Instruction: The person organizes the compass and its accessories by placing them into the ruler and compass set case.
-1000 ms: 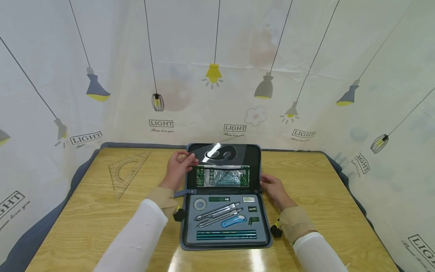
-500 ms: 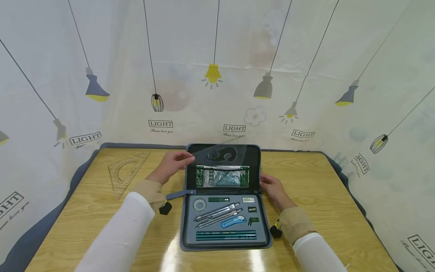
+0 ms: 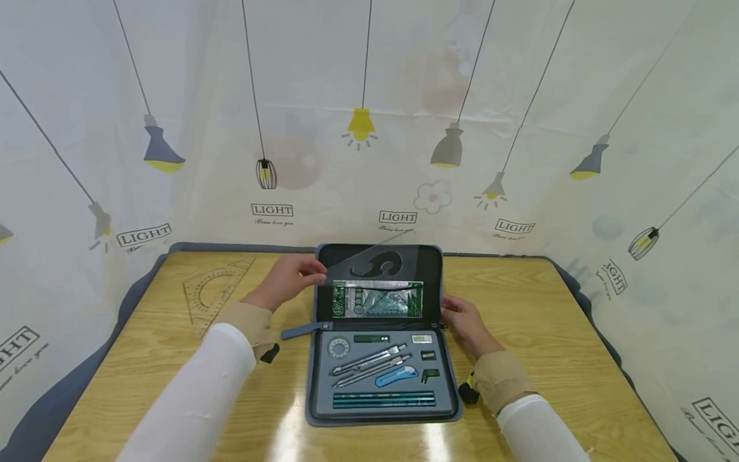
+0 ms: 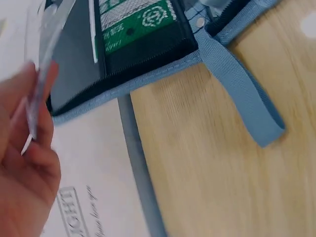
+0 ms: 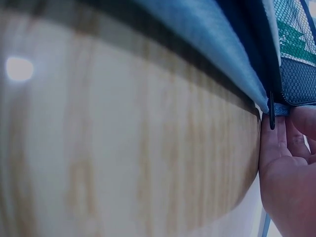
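Observation:
My left hand pinches the edge of a clear plastic set square with a curved cutout, in front of the upright lid. In the left wrist view, the fingers and thumb close on its thin edge. At the lid's lower right edge, my right hand grips the blue zip case; in the right wrist view, the thumb is on the inner side. A packet of rulers sits in the lid's mesh pocket. The grey tray below bears two compasses, a blue cutter and green pencils.
Left of the case, a clear set square with a protractor cutout lies on the wooden table. The case's fabric strap sticks out to the left. Behind the table hangs a lamp-print curtain.
My left hand has shifted left and slightly away from the lid, drawing the set square with it; its glare has gone. The strap swung left and lower. My right hand stays at the lid.

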